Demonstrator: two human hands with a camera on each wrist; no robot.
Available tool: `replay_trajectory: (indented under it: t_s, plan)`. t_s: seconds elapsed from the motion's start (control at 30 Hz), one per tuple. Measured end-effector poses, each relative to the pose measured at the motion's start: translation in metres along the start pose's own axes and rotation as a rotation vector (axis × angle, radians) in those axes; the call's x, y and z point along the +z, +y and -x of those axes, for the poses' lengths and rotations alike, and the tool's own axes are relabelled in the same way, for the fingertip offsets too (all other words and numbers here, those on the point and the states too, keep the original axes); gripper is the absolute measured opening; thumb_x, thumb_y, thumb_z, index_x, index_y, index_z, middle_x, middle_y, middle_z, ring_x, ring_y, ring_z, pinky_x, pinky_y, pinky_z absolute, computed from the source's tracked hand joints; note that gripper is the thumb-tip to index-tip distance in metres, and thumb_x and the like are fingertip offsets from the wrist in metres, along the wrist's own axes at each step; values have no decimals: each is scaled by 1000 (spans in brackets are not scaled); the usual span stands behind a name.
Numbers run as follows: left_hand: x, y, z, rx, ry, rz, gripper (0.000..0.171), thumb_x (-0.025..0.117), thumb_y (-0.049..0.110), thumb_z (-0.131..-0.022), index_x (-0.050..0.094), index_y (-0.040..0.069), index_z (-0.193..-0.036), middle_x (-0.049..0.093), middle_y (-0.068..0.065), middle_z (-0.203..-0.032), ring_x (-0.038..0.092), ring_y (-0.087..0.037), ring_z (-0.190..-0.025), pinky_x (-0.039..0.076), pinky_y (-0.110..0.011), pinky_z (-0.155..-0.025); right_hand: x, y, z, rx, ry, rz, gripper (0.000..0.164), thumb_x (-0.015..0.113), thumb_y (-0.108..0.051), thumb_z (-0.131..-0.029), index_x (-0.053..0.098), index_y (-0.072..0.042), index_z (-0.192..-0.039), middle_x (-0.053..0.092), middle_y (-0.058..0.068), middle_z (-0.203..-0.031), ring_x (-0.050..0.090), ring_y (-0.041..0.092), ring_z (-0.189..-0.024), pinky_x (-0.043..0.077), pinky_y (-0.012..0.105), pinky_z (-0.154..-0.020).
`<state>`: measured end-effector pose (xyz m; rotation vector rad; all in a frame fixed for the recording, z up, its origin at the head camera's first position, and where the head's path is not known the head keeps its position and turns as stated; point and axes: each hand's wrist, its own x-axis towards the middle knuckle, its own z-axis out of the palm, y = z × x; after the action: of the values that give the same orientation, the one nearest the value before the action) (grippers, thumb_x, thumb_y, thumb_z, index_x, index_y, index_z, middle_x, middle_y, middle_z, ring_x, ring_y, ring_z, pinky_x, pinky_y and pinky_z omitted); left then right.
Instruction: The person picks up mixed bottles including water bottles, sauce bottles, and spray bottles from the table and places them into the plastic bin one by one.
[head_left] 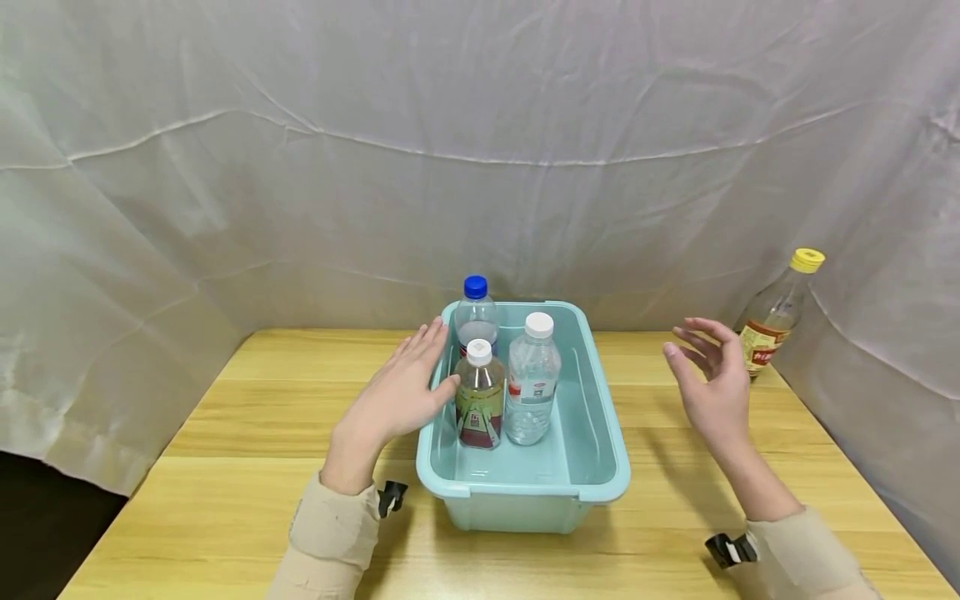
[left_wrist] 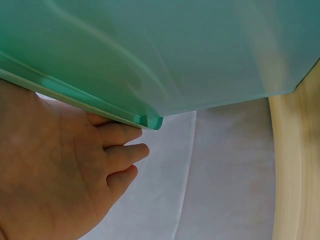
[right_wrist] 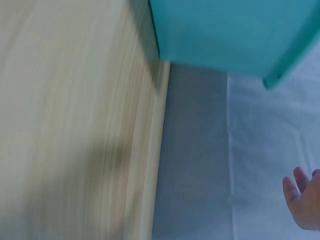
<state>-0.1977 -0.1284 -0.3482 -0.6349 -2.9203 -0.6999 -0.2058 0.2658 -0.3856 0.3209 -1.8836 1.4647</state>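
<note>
A light teal plastic bin (head_left: pixel 517 493) stands on the wooden table, holding three bottles upright. A clear water bottle (head_left: pixel 533 375) with a white cap is beside a white-capped bottle (head_left: pixel 480 408) with a green and dark red label. Behind them is a bottle (head_left: pixel 476 312) with a blue cap. My left hand (head_left: pixel 397 387) lies along the bin's left rim, fingers straight; the left wrist view shows the palm (left_wrist: pixel 60 160) beneath the rim's edge. My right hand (head_left: pixel 712 396) hovers right of the bin, fingers loosely bent, holding nothing. In the right wrist view only some fingers (right_wrist: pixel 302 192) appear.
A glass bottle (head_left: pixel 776 312) with a yellow cap and a red and yellow label stands at the table's back right, just beyond my right hand. Grey-white cloth (head_left: pixel 480 150) hangs behind and beside the wooden table (head_left: pixel 285 467).
</note>
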Motion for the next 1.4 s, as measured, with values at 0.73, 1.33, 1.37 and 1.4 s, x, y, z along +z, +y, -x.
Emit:
replay_trajectory:
  t_s: [0.73, 1.33, 1.37, 1.4]
  plan:
    - [2, -1, 0, -13, -3, 4, 77, 49, 41, -105, 19, 2, -164, 9, -9, -173, 9, -29, -160, 10, -46, -130, -80, 55, -45, 115, 348, 273, 46, 72, -13, -94, 58, -11, -138, 56, -10, -126, 63, 4, -110, 51, 15, -91]
    - [1, -2, -1, 5, 0, -8, 76, 48, 40, -106, 19, 3, -165, 9, -11, -174, 9, -30, -160, 11, -47, -130, -120, 96, -74, 295, 231, 478, 69, 72, -28, -96, 40, -23, -157, 39, -14, -143, 47, 6, -127, 42, 22, -112]
    - [1, -2, -1, 7, 1, -9, 76, 48, 40, -106, 19, 2, -165, 10, -11, -174, 9, -30, -160, 12, -48, -130, -121, 98, -74, 307, 215, 490, 72, 72, -30, -96, 37, -24, -159, 38, -11, -147, 46, 8, -131, 40, 23, -114]
    - [1, -2, -1, 7, 2, -11, 76, 48, 40, -106, 19, 2, -165, 10, -11, -174, 9, -30, -160, 12, -48, -130, -120, 99, -75, 314, 200, 501, 75, 72, -31, -95, 36, -25, -160, 38, -8, -151, 45, 11, -134, 39, 24, -116]
